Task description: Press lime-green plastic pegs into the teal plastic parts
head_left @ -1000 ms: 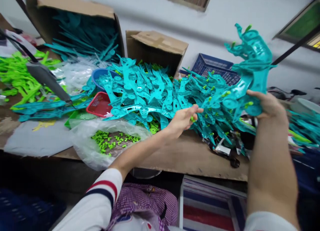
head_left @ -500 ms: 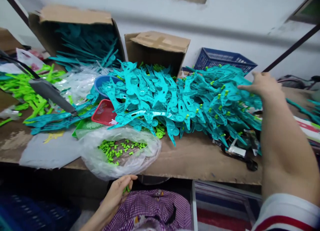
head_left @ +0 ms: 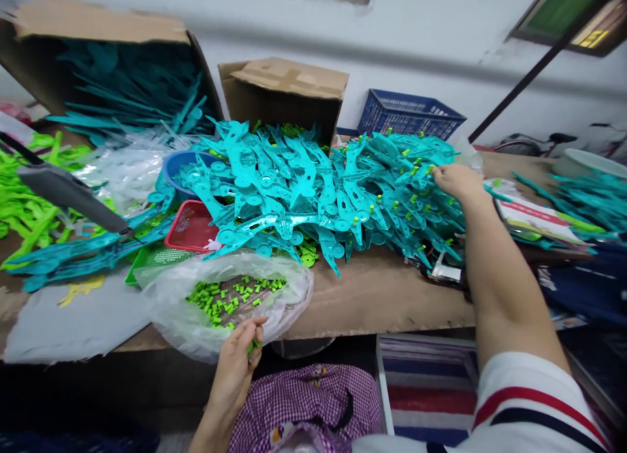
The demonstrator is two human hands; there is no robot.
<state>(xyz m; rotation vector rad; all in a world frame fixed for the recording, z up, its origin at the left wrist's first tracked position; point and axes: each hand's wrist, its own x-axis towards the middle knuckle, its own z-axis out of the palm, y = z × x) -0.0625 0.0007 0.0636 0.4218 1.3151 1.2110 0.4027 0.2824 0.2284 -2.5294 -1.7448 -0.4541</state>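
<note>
- Left hand (head_left: pixel 236 360) sits at the table edge, fingers pinched on small green pegs (head_left: pixel 253 344), just beside the clear bag of pegs (head_left: pixel 225 296).
- Right hand (head_left: pixel 453 179) lies on the teal parts pile (head_left: pixel 343 192); whether it grips any, I cannot tell.

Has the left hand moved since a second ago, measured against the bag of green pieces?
Yes. The left hand has pulled back from the teal parts pile, across the plastic bag of green pieces, and now sits at the bag's near edge holding small green pieces.
</note>
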